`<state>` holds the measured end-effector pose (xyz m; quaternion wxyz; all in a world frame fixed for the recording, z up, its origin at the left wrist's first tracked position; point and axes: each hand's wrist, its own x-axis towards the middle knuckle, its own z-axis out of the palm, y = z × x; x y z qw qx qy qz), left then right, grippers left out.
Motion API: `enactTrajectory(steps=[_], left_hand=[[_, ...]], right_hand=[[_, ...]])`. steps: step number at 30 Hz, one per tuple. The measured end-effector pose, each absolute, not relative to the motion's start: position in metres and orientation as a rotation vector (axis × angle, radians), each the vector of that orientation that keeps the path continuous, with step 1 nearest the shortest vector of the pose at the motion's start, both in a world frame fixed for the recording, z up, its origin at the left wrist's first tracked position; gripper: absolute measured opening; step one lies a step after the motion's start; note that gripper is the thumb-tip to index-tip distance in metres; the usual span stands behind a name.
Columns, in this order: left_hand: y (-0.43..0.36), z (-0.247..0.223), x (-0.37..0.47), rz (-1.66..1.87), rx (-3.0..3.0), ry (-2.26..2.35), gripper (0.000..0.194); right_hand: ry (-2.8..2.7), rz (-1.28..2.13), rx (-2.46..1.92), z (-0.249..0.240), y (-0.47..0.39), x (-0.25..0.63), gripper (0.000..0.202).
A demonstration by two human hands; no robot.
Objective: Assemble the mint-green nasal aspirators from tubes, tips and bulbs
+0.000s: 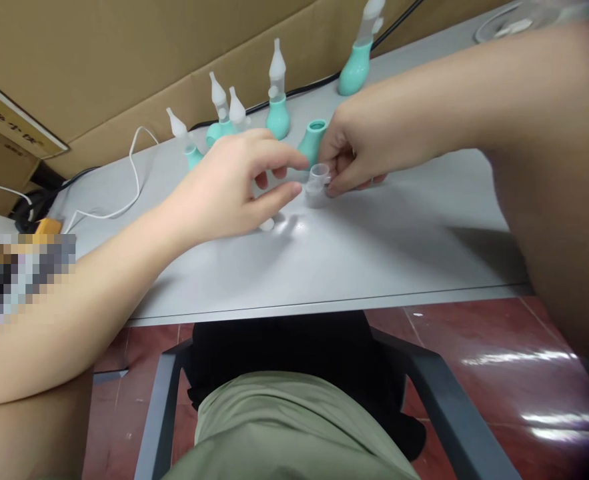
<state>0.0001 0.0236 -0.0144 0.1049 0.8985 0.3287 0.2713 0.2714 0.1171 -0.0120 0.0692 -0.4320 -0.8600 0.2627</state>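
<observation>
Bright overhead glare, soft shadows, blurred right edge

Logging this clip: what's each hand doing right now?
Left hand: open, fingertips near the clear plastic piece.
Right hand: closed, pinching the clear plastic piece.

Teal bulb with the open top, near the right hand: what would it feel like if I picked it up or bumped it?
The teal bulb looks hollow through its open mouth, so it is probably light for its size. Its smooth, rubbery-looking wall may give when squeezed. The rounded body suggests a bump could make it rock or roll.
</observation>
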Motion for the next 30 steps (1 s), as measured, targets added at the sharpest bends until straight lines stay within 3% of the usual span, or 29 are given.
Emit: enactTrajectory(steps=[2, 5, 8, 12, 16, 21, 24, 30], left_hand=[[0.031, -0.011, 0.014, 0.748, 2.613, 1.018, 0.020], [0.038, -0.012, 0.029, 0.631, 2.555, 1.098, 0.010], [0.040, -0.021, 0.038, 0.602, 2.543, 1.142, 0.022], [0.039, -0.033, 0.039, 0.692, 2.527, 1.224, 0.037], [0.034, -0.023, 0.025, 0.795, 2.381, 1.027, 0.025], [0.031, -0.005, -0.007, 0.921, 2.317, 0.925, 0.010], [0.030, -0.010, -0.027, 0.938, 2.315, 0.973, 0.030], [0.023, -0.038, -0.041, 1.172, 2.289, 0.994, 0.060]], right_hand=[[-2.812, 0.431, -1.651, -0.001, 0.099, 0.256, 0.036], [-2.827, 0.324, -1.668, 0.008, 0.081, 0.242, 0.041], [-2.865, 0.355, -1.556, 0.007, 0.080, 0.240, 0.042], [-2.881, 0.508, -1.495, -0.002, 0.092, 0.249, 0.028], [-2.748, 0.848, -1.365, 0.002, 0.102, 0.263, 0.015], [-2.583, 0.824, -1.193, 0.021, 0.096, 0.274, 0.013], [-2.367, 0.895, -0.994, 0.026, 0.079, 0.265, 0.007], [-2.102, 1.150, -0.778, 0.017, 0.050, 0.231, 0.024]])
